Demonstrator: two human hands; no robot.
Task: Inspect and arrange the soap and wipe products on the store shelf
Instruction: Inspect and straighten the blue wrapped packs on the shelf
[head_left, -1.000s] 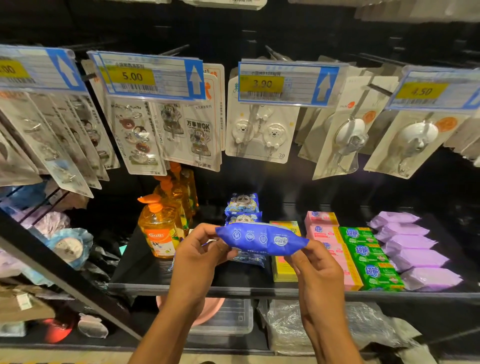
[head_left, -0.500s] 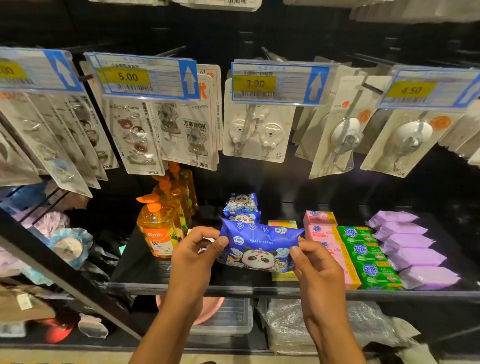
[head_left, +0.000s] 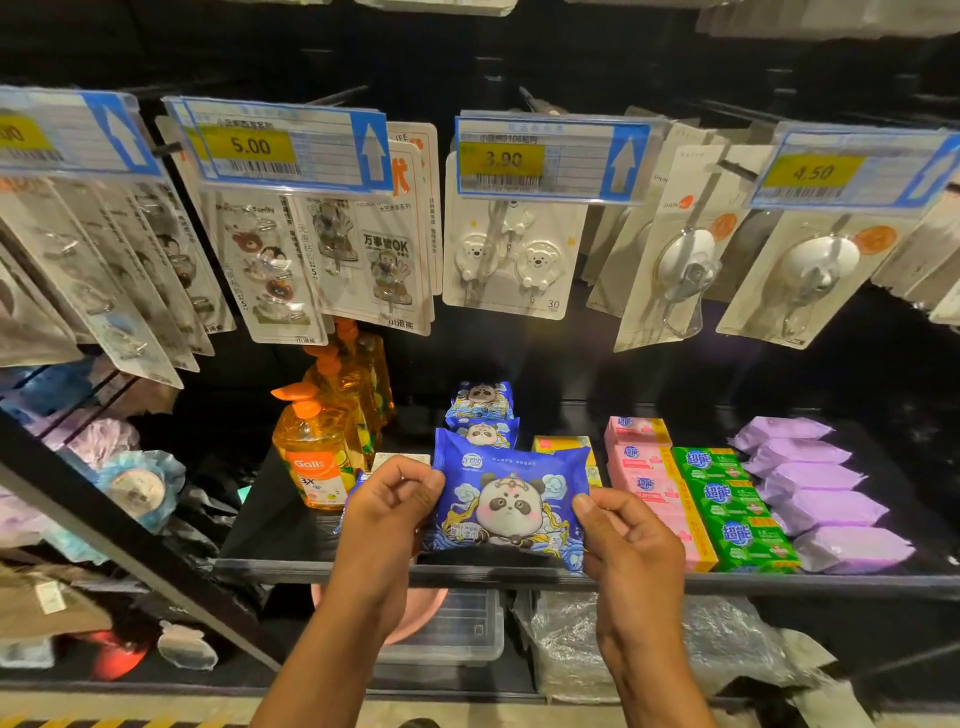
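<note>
A blue wipe pack with a panda picture (head_left: 511, 501) is held over the front of the black shelf (head_left: 322, 564), its printed face turned to me. My left hand (head_left: 389, 512) pinches its left edge and my right hand (head_left: 621, 535) pinches its right edge. Behind it two more panda wipe packs (head_left: 480, 402) stand in a row. Orange soap pump bottles (head_left: 317, 452) stand to the left. To the right lie yellow soap boxes (head_left: 563, 446), pink soap bars (head_left: 641, 467), green soap bars (head_left: 727, 499) and purple packs (head_left: 821, 493).
Carded hooks (head_left: 511, 260) hang from pegs above the shelf behind blue price tags (head_left: 550, 158). A clear plastic bin (head_left: 452, 629) and plastic bags (head_left: 566, 644) sit on the lower level. Bath sponges (head_left: 135, 483) fill the rack at left.
The pack was edge-on a second ago; both hands have tilted it so that the panda face shows, and lowered it toward the shelf front.
</note>
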